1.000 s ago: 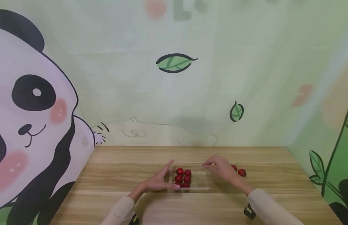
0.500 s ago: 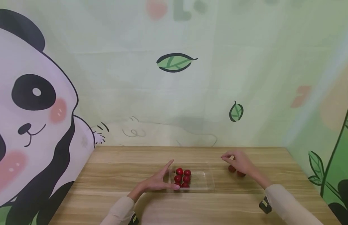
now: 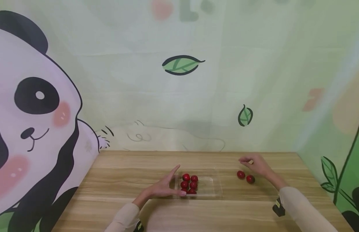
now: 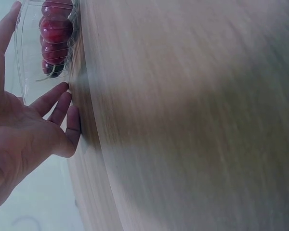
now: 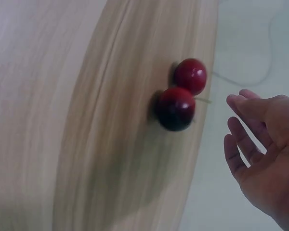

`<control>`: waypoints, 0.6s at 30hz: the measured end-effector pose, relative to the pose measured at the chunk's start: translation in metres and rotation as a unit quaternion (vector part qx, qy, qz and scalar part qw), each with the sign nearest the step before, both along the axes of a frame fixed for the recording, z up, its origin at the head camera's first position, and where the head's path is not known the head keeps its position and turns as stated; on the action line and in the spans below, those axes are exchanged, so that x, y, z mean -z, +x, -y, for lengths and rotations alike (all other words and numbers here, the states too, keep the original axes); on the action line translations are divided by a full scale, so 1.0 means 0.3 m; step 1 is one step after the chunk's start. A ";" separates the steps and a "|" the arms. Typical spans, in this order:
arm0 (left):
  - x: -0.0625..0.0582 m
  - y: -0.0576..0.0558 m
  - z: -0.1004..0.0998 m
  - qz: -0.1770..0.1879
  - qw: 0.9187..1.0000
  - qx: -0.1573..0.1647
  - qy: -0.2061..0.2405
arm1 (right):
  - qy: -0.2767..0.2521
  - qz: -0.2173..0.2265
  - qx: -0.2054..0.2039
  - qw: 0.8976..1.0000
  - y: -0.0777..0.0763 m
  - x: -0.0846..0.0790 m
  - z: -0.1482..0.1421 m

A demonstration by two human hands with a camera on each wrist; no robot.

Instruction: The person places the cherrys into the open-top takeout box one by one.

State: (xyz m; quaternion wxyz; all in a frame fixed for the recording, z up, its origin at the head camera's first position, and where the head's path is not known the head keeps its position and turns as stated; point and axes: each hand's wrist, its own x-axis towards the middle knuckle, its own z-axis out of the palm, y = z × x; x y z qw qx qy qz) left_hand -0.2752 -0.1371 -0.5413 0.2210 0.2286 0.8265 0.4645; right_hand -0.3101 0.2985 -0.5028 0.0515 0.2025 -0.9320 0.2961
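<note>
Dark red cherries (image 3: pixel 186 177) stand in two columns in the left part of a clear plastic box (image 3: pixel 209 185). My left hand (image 3: pixel 163 188) spans the box's left end, its thumb along the near side and its fingers spread, mostly straight. In the left wrist view the cherries (image 4: pixel 56 30) show through the box's clear wall. Right of the box, two loose cherries (image 3: pixel 250 179) lie on the table. My right hand (image 3: pixel 257 165) hovers just above and behind them, holding nothing. The right wrist view shows its fingers loosely bent, apart from both cherries (image 5: pixel 176 109), with a thin stem visible.
The wooden table (image 3: pixel 133 161) runs back to a printed cloth backdrop (image 3: pixel 138 96) with a panda and leaves. Bare tabletop lies between the box and the two loose cherries.
My right hand has moved right, from above the box's right end to above the loose cherries. The left hand and the boxed cherries have stayed in place.
</note>
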 end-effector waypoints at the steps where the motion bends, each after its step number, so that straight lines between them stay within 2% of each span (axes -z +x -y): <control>1: -0.001 0.001 -0.001 0.000 1.000 0.000 0.000 | 0.003 0.008 -0.001 1.000 0.001 0.006 -0.006; 5: -0.003 0.006 -0.004 -0.002 1.000 0.000 0.000 | 0.019 0.036 -0.010 0.999 0.006 0.023 -0.028; 18: -0.002 0.008 -0.002 -0.001 1.000 -0.002 -0.001 | 0.034 0.061 -0.011 0.998 0.015 0.055 -0.044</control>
